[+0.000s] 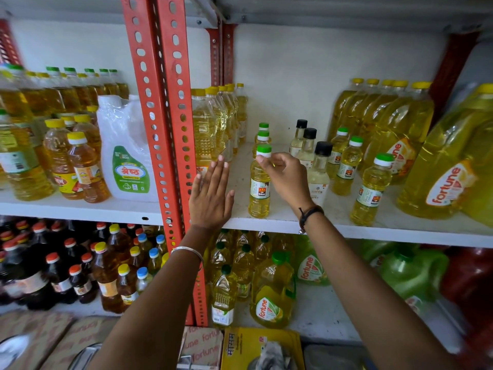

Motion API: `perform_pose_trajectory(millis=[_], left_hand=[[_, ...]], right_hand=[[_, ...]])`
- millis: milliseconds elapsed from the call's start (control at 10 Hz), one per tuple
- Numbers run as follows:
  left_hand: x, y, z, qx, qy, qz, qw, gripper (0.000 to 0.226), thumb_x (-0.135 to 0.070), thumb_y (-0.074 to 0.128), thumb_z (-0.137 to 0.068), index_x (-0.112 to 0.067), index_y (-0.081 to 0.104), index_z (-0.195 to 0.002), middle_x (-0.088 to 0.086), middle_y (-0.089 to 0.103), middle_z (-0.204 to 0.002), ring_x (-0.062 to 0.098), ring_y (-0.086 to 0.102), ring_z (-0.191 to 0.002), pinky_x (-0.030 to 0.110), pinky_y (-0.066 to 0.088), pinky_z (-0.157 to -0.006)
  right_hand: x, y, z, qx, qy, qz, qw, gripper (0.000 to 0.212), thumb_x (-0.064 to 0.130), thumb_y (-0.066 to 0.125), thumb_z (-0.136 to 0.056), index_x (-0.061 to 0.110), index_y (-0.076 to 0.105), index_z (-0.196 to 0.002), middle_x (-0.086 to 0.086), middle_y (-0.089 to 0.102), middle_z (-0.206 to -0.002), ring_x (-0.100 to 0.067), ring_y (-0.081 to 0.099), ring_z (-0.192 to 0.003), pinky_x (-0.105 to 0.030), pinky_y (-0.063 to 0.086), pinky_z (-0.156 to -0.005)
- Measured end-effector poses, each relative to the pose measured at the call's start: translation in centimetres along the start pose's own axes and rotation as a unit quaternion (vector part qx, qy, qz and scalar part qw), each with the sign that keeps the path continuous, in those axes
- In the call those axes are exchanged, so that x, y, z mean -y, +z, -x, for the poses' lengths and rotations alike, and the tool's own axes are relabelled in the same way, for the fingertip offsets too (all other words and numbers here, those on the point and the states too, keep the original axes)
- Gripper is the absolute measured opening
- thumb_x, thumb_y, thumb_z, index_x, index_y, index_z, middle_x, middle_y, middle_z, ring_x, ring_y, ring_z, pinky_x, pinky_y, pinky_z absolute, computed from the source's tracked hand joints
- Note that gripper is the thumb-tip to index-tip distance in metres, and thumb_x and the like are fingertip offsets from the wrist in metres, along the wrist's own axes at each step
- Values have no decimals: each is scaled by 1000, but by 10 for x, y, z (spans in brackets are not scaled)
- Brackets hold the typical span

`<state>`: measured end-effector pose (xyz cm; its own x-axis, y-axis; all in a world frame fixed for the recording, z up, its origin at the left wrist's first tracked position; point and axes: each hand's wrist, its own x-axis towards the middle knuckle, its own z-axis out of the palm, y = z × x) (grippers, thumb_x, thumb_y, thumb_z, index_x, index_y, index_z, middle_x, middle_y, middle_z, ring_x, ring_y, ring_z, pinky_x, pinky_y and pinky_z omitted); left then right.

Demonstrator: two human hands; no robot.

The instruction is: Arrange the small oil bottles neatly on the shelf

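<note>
A small yellow oil bottle (259, 190) with a green cap stands near the front edge of the white shelf (288, 222). My right hand (286, 177) grips its neck just below the cap. Two more green-capped small bottles (262, 136) line up behind it. My left hand (210, 193) is flat with fingers spread, left of that bottle, above the shelf edge and touching nothing. Three further small green-capped bottles (370, 190) stand in a diagonal row to the right. Black-capped small bottles (318, 172) stand behind my right hand.
An orange perforated upright (170, 124) divides the shelving on the left. Tall yellow-capped oil bottles (210, 124) stand by it. Large Fortune oil jugs (450, 169) fill the right. A white jug (128, 156) and more bottles sit left; the lower shelf is packed.
</note>
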<state>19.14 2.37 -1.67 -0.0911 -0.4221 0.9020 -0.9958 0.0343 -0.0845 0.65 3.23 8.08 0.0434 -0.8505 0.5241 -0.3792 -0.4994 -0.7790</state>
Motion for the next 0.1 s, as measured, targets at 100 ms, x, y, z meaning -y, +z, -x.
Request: perform_pose_trajectory(millis=[100], left_hand=[[-7,-9,-1,-1,-12,52,999,59,-37,20,-101,-7,19,-151,3,7,-160,18,7,-148,39,-1,-119]], right_hand=[[3,-11,7,-52,-32,13,998,47,44,64,-83,10,60,-114,-6,66,-117,-12,59,-101,-23,46,-82]])
